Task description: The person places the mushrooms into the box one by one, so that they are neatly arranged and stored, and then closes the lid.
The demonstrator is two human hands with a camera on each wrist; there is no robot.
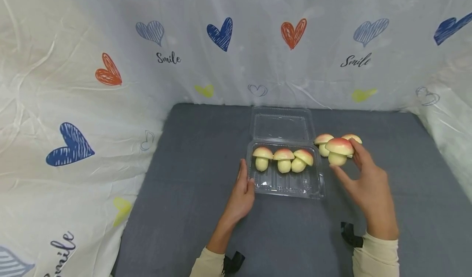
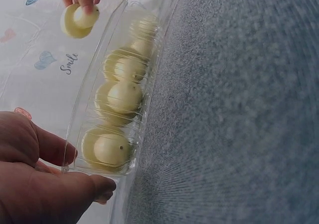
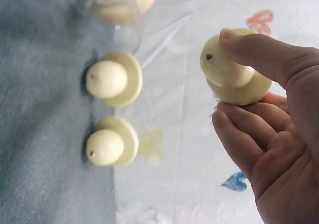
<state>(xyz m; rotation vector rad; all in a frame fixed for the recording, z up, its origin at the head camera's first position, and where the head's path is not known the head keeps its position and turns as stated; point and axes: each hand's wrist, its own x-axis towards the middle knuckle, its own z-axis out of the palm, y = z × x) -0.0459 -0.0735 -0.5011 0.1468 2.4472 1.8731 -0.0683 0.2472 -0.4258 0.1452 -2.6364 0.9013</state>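
A clear plastic clamshell box (image 1: 287, 191) lies with its lid (image 1: 283, 125) folded back. Three toy mushrooms with red-topped caps stand in a row inside it, the leftmost mushroom (image 1: 262, 159) nearest my left hand (image 1: 239, 199). That hand holds the box's left side, thumb at the rim and fingers along the outside wall. Right of the box, my right hand (image 1: 368, 187) pinches another mushroom (image 1: 338, 150) between thumb and fingers, raised off the cloth. Behind it are two more mushrooms, the left one (image 3: 110, 79) and the right one (image 3: 108, 142).
Grey cloth (image 1: 191, 178) covers the table. A white curtain (image 1: 254, 6) printed with hearts and "Smile" hangs along the back and left edges. Black straps (image 1: 350, 236) are on both sleeved wrists.
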